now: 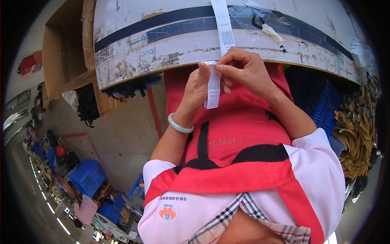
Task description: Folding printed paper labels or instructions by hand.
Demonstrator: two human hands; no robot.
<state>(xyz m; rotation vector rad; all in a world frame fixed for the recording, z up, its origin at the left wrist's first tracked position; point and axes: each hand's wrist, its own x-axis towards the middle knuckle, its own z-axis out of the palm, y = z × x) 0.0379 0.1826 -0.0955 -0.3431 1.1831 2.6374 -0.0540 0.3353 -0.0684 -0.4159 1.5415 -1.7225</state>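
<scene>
A long white strip of printed labels [226,34] runs from the worktop over its near edge and down between my hands. My left hand [197,86], below a pale bangle [180,123], is closed on the strip's lower part, its thumb pointing up alongside. The strip's printed end [213,94] hangs free below the fingers. My right hand [247,69] pinches the strip between thumb and forefinger just above, at the table edge. Its other fingers curl behind the strip and are partly hidden.
The worn white worktop [174,42] carries dark tape bands and a small pale tube-like item [272,34]. A cardboard box [65,53] stands at the left. Blue crates [325,107] and stacked brown pieces [357,134] are at the right. Another person [85,210] is far left.
</scene>
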